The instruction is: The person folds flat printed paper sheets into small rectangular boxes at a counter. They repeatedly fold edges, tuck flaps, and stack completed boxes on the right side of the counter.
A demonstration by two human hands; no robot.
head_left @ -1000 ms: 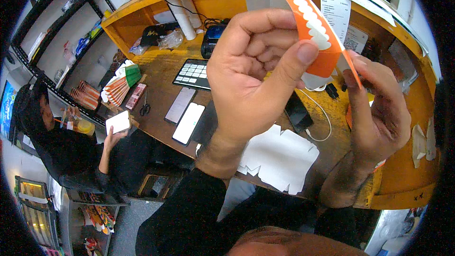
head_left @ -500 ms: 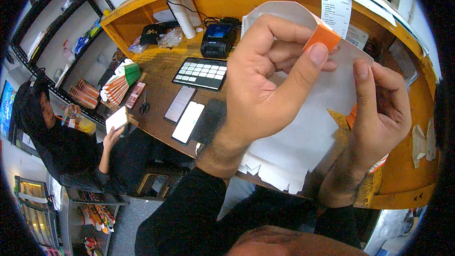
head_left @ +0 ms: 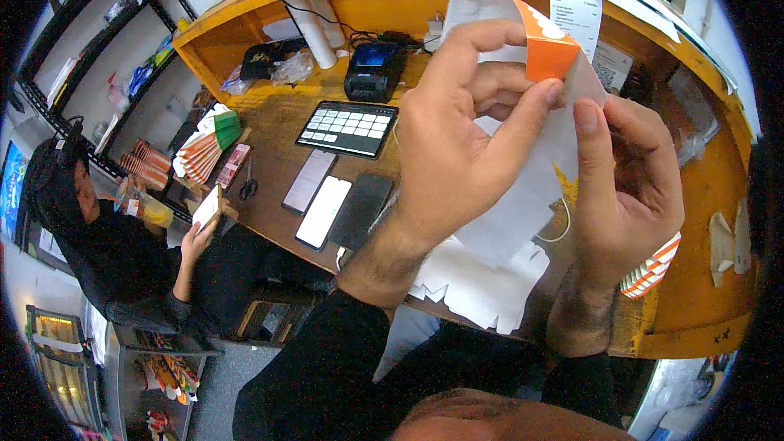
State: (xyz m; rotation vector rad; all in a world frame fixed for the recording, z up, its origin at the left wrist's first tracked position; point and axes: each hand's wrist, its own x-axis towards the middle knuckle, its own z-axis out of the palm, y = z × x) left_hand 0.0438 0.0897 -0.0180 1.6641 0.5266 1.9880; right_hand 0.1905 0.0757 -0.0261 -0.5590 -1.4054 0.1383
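Observation:
A thin card carton blank [head_left: 551,53], white inside and orange with white marks outside, is held up in front of me. My left hand [head_left: 465,143] curls its fingers behind the orange part, with the thumb at its lower edge. My right hand [head_left: 629,184] pinches the sheet's right edge between thumb and forefinger. The orange part is bent at an angle to the white sheet. Below the hands, a pile of flat white blanks [head_left: 494,282] lies at the table's near edge. Orange-and-white striped cartons [head_left: 651,268] are stacked beside my right forearm.
Left of my hands lie a tablet [head_left: 345,129], two phones [head_left: 323,212], a black flat device [head_left: 363,208] and scissors [head_left: 248,189]. Striped cartons [head_left: 204,147] stand farther left. A black printer [head_left: 374,72] sits behind. A seated person [head_left: 122,237] at left holds a phone.
Both hands have shifted slightly, the right one to the left. The carton blank has turned and narrowed, showing more of its orange side. At left, the person's phone has tilted.

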